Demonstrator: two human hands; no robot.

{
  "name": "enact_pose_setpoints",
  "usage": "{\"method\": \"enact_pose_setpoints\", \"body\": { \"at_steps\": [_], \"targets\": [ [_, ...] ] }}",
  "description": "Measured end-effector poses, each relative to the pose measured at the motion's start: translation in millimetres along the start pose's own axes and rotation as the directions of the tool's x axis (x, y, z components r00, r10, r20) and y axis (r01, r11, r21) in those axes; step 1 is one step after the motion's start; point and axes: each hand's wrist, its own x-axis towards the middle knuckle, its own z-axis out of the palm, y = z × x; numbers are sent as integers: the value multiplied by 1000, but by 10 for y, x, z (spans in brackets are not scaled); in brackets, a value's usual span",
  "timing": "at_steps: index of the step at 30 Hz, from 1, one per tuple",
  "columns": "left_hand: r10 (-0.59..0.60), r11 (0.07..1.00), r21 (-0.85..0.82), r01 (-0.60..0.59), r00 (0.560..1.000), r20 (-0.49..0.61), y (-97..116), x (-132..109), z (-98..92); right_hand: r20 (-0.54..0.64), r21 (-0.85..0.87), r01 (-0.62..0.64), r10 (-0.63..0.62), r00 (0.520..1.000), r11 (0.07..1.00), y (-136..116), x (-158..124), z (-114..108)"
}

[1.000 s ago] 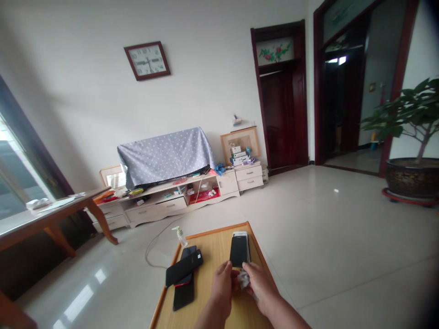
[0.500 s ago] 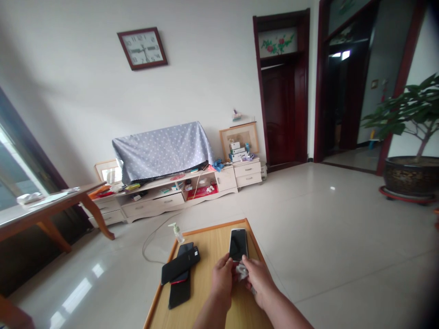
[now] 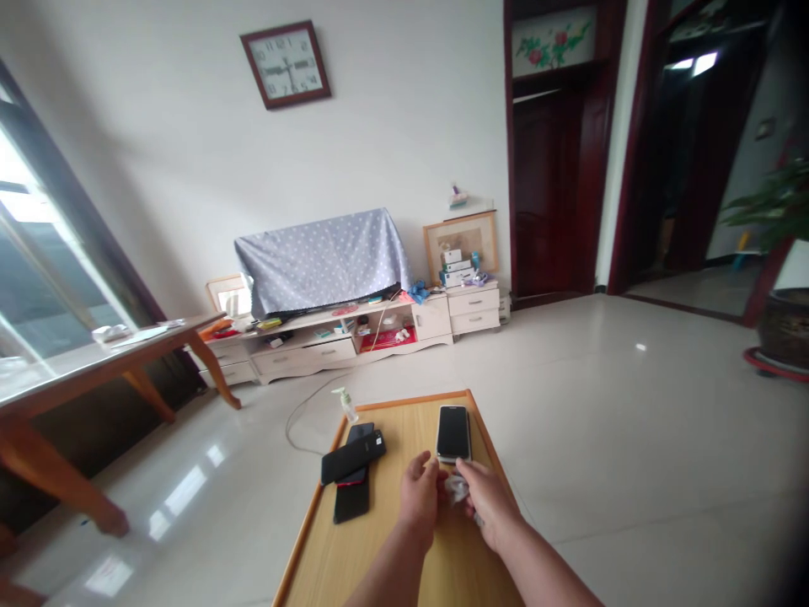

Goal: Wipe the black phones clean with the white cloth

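Note:
On the wooden table (image 3: 404, 523) lies a smartphone (image 3: 453, 434) with a dark screen and a light frame, screen up. It sits just past my fingertips. My right hand (image 3: 490, 502) is closed on a crumpled whitish wipe or tissue (image 3: 456, 487), with its thumb close to the phone's near end. Beside it my left hand (image 3: 420, 491) has loosely bent fingers, slightly apart, and I see nothing held in them. Its fingertips come near the crumpled wipe; whether they touch it is hidden.
Dark phones (image 3: 352, 458) lie stacked crosswise at the table's left side. A pump bottle (image 3: 346, 405) stands at the far left corner. Beyond are a low white cabinet (image 3: 303, 356), a cloth-covered object (image 3: 322, 261), a side table (image 3: 145, 346) and a potted plant (image 3: 787, 324).
Both hands have drawn back slightly from the phone, which now lies on the table. The left fingers have come off its edge. The view has swung a little left.

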Motion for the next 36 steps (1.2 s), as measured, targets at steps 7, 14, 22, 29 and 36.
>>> {"method": "enact_pose_setpoints", "body": {
  "at_steps": [7,14,22,29,36],
  "targets": [
    [378,799,537,-270,921,-100,208,7,-790,118,-249,241,-218,969,938,148,-363,299],
    [449,430,884,-180,893,-36,643,290,-1484,219,-457,408,-345,913,790,349,-491,444],
    [320,215,970,-115,947,41,739,709,-1699,251,-532,451,-375,892,717,472,-376,501],
    [319,127,988,-93,947,48,750,818,-1769,230,-479,424,-356,906,769,446,-375,524],
    [349,186,973,-135,935,63,737,806,-1862,204,-476,441,-393,897,761,326,-447,567]
  ]
}}
